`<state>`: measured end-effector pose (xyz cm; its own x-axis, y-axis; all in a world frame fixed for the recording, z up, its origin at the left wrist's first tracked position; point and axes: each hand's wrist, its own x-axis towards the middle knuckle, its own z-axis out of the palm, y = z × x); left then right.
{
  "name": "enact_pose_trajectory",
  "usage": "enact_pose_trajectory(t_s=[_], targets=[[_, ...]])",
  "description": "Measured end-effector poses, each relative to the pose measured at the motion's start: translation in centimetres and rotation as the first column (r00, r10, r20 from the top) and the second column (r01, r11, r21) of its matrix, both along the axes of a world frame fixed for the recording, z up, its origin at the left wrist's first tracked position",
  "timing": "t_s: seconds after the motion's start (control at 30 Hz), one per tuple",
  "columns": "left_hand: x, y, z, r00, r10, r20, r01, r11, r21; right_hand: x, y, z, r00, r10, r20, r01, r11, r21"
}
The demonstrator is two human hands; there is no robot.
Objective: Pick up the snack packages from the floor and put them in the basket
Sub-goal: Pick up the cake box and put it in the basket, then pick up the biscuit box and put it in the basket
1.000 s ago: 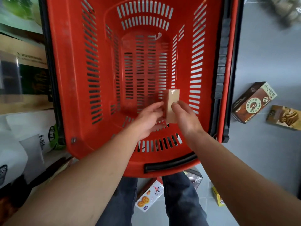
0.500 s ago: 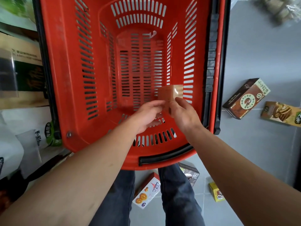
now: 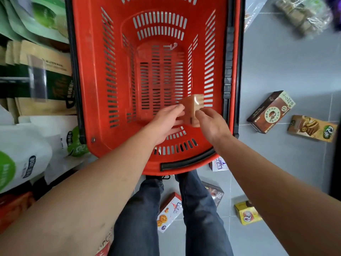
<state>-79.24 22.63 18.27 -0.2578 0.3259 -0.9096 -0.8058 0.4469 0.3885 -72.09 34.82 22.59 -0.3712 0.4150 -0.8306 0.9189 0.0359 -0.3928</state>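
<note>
A red slotted basket (image 3: 92, 74) fills the upper middle of the view, its inside bare of packages. Over its near right corner, my left hand (image 3: 166, 124) and my right hand (image 3: 212, 124) hold a small tan snack box (image 3: 192, 108) between them, fingers pinching its left and right sides. On the grey floor lie more packages: a dark brown box (image 3: 271, 111), a brown cookie box (image 3: 311, 128), a yellow box (image 3: 247, 212), a white biscuit box (image 3: 169, 213), a dark pack (image 3: 215, 193) and a white pack (image 3: 218, 164).
Shelves with green, tan and white bags (image 3: 27, 108) run along the left, close to the basket. A clear-wrapped bundle (image 3: 304, 15) lies at the far right on the floor. My legs in dark jeans (image 3: 147, 218) stand below the basket.
The tan box has tilted from upright to slanted between my hands. The camera has shifted, so the basket and floor packages sit slightly differently in view.
</note>
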Motion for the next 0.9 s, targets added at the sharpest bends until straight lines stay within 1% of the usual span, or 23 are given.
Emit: enact_pose_trajectory(t_s=[0.1,0.17,0.27,0.37,0.47,0.53,0.6,0.73,0.8,0.9], targets=[[0.4,-1.0,2.5,0.994,-0.07,-0.088,0.068,0.997,-0.032,1.0,-0.4,2.2,0.999,0.047,-0.003,-0.046,0.995,0.086],[1.0,-1.8,4.9,0.974,-0.148,-0.171,0.143,0.989,-0.038,2.5,-0.9,4.2,0.995,0.098,-0.02,-0.093,0.984,0.149],[2.4,-2.9,8.0,0.904,-0.279,-0.323,0.266,0.96,-0.085,4.9,-1.7,7.0,0.981,0.193,-0.036,-0.179,0.955,0.237],[4.5,-3.6,10.6,0.82,-0.389,-0.42,0.369,0.92,-0.132,7.8,-1.9,9.9,0.959,0.283,-0.016,-0.264,0.912,0.315],[6.6,-4.1,12.6,0.759,-0.464,-0.458,0.439,0.883,-0.166,10.6,-1.8,12.1,0.949,0.316,0.006,-0.297,0.884,0.361],[8.4,-4.3,14.2,0.733,-0.492,-0.47,0.469,0.866,-0.175,12.8,-2.0,13.6,0.933,0.358,0.042,-0.349,0.867,0.356],[10.0,-4.1,15.2,0.687,-0.529,-0.498,0.501,0.841,-0.203,14.6,-2.1,14.5,0.917,0.395,0.06,-0.389,0.847,0.362],[16.2,-4.3,16.6,0.574,-0.62,-0.535,0.559,0.774,-0.297,21.3,-2.4,15.9,0.912,0.406,0.05,-0.395,0.841,0.37],[19.2,-4.6,17.0,0.532,-0.652,-0.541,0.571,0.748,-0.339,24.4,-2.7,15.8,0.905,0.423,0.04,-0.406,0.837,0.367],[24.3,-5.6,17.6,0.497,-0.663,-0.561,0.536,0.742,-0.402,30.0,-3.2,15.5,0.901,0.434,0.011,-0.409,0.841,0.355]])
